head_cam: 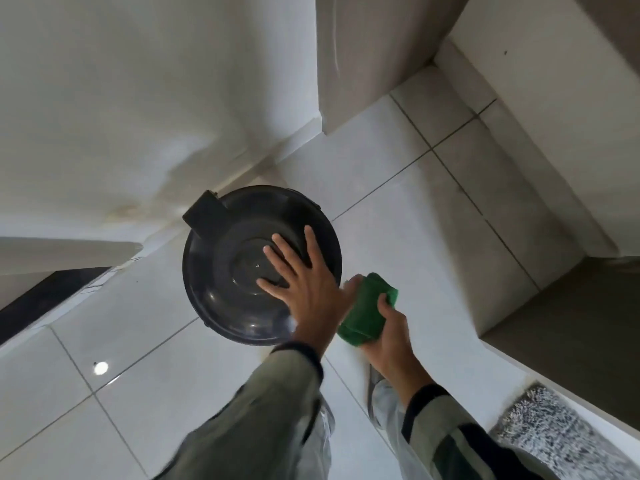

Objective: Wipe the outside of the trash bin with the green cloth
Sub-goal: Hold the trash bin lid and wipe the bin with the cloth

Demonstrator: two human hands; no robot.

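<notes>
A round black trash bin (221,271) with a closed lid stands on the white tiled floor, seen from straight above. My left hand (301,278) lies flat on the lid with its fingers spread. My right hand (388,334) grips a folded green cloth (367,310) just right of the bin, pressed against or close to the bin's right side. The bin's side walls are hidden under the lid.
A white wall (138,98) rises behind the bin. A beige door or panel (374,57) stands at the back. A step edge (519,202) runs along the right. A grey shaggy mat (554,434) lies at the lower right. A dark strip (45,299) lies at the left.
</notes>
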